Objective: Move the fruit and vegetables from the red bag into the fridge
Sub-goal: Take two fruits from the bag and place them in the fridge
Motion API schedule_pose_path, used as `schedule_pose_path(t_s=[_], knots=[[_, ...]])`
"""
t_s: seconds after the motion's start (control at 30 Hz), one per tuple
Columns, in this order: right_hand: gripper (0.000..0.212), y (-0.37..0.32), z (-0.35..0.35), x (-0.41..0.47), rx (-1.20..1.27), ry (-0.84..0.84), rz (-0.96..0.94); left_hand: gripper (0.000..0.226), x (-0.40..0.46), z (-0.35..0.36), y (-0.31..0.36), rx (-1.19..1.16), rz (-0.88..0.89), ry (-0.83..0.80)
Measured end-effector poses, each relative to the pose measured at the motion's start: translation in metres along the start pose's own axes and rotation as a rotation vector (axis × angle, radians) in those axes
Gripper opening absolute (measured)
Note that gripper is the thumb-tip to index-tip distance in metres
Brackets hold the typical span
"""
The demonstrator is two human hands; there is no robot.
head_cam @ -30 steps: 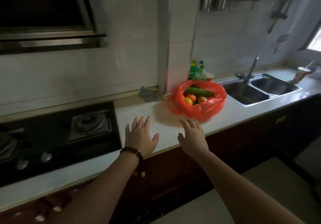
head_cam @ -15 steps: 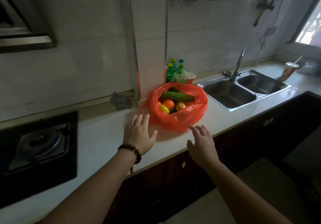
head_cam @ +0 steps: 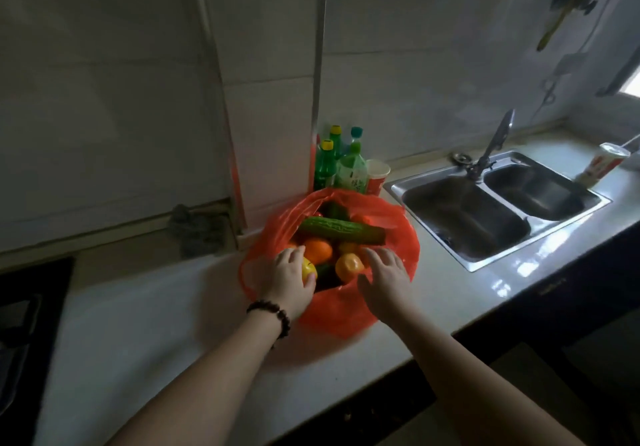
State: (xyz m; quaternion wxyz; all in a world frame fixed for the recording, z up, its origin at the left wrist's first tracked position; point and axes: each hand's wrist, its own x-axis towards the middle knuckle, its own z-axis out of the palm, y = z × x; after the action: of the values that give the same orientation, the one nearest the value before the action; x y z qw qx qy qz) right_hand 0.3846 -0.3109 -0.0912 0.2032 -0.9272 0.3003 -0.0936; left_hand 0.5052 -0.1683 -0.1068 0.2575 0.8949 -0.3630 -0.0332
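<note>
Produce was seen heaped in the red bag [head_cam: 356, 310], which sat open-mouthed on the counter [head_cam: 156, 324] beside the sink [head_cam: 498, 217]. The left hand [head_cam: 289, 281] was laid over a yellow fruit [head_cam: 308, 270] at the bag's near rim, fingers curved round it, apparently to lift it out. The right hand [head_cam: 384, 281] was held with fingers spread, holding nothing, touching an orange fruit [head_cam: 348, 265], probably a second pick. A long green vegetable [head_cam: 341, 231] was lodged across the pile and might be dragged along by anything pulled from beneath. Bottles [head_cam: 341, 165] and a cup [head_cam: 376, 175] were crowded just behind the bag against the wall. A stove [head_cam: 24, 324] lay well apart. No fridge was shown.
</note>
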Motion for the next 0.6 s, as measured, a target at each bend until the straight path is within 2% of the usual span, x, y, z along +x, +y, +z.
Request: schedule_pose_path(t_s=[0.13, 0.23, 0.4, 0.5, 0.6], knots=[[0.051, 0.007, 0.022, 0.027, -0.009, -0.079, -0.006, 0.055, 0.030, 0.022, -0.004, -0.037, 0.031, -0.098], [0.053, 0.008, 0.032, 0.047, -0.009, -0.111, -0.036, 0.065, 0.041, 0.038, -0.013, 0.053, -0.054, -0.152], [0.086, 0.016, 0.055, 0.073, -0.062, -0.241, -0.056, 0.088, 0.042, 0.058, -0.025, 0.153, -0.230, -0.276], [0.093, 0.025, 0.068, 0.077, -0.100, -0.322, -0.073, 0.091, 0.043, 0.066, -0.031, 0.172, -0.239, -0.248], [0.089, 0.035, 0.073, 0.081, -0.091, -0.349, -0.075, 0.086, 0.043, 0.072, -0.032, 0.164, -0.266, -0.206]])
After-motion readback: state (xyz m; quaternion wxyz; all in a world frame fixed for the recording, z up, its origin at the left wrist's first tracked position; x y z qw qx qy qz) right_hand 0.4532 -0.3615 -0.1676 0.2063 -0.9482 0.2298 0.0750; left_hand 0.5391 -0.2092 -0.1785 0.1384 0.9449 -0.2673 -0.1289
